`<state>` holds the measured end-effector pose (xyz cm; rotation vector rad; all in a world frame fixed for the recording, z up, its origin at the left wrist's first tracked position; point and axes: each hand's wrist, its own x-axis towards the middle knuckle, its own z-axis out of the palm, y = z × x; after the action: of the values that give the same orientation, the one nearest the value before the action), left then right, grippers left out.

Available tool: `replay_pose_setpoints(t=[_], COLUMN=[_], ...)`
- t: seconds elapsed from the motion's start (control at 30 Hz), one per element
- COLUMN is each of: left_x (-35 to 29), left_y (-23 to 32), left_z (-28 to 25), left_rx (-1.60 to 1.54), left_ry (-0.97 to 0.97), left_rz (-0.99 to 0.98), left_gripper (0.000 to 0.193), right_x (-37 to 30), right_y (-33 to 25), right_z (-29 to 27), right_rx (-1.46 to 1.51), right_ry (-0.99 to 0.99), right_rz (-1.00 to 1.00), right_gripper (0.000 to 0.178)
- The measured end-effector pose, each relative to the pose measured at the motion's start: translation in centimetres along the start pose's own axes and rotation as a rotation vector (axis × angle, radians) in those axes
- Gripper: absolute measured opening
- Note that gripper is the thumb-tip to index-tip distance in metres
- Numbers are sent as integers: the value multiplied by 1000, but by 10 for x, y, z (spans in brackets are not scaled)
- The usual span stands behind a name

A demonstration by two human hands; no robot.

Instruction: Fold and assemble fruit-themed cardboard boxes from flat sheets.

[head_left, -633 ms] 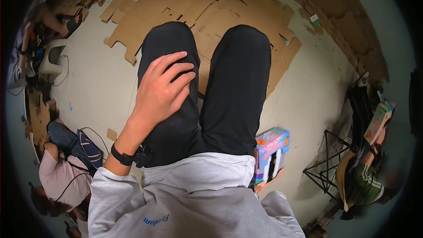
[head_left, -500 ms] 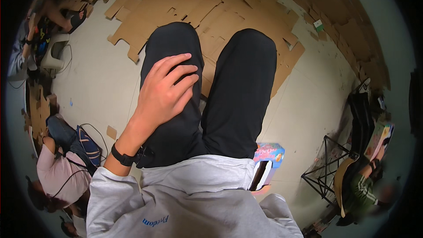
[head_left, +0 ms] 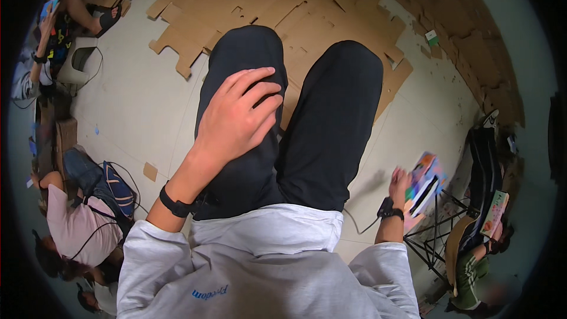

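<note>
My left hand [head_left: 239, 112] lies on my left thigh, its fingers loosely spread and holding nothing. A black band circles that wrist. Off to the right, beyond my right hip, my right hand [head_left: 400, 184] has its fingers closed at the near side of a bright cardboard box [head_left: 424, 171]. The box is printed in pink, blue and orange, with a dark cut-out opening, and it is tilted. Motion blurs both hand and box, and the fingers' exact grip is partly hidden. A dark device with a cable sits on the right wrist.
Flattened cardboard [head_left: 248, 0] covers the floor ahead. A black metal-framed stand [head_left: 434, 236] is at the right, beside a person in green [head_left: 469, 274] with another printed box [head_left: 495, 212]. At the left are a person in pink [head_left: 88, 233], a blue bag [head_left: 120, 192] and a pale stool [head_left: 77, 62].
My right hand has come into sight, and the printed box has moved from beside my hip outward to the right and forward. My left hand stays on the thigh.
</note>
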<state>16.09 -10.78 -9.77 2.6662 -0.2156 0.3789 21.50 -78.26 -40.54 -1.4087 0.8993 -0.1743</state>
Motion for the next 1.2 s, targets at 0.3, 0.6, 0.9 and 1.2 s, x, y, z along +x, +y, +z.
replay_pose_setpoints(t=[0.3, 0.6, 0.9, 1.2], left_x=[19, 88, 32, 20], left_y=[0, 36, 104, 28], left_z=[-5, 63, 62, -6], left_rx=[72, -142, -784, -791], left_ry=[-58, 72, -603, -543], left_rz=[-21, 202, 418, -153], left_gripper=[30, 43, 21, 28], right_x=[-64, -138, -133, -205], right_y=[118, 115, -34, -295], right_z=[156, 126, 222, 328], right_rx=[-685, -618, -220, 263], right_ry=[-526, -280, -376, -824], right_rz=[468, 525, 118, -366], right_gripper=[19, 22, 27, 44])
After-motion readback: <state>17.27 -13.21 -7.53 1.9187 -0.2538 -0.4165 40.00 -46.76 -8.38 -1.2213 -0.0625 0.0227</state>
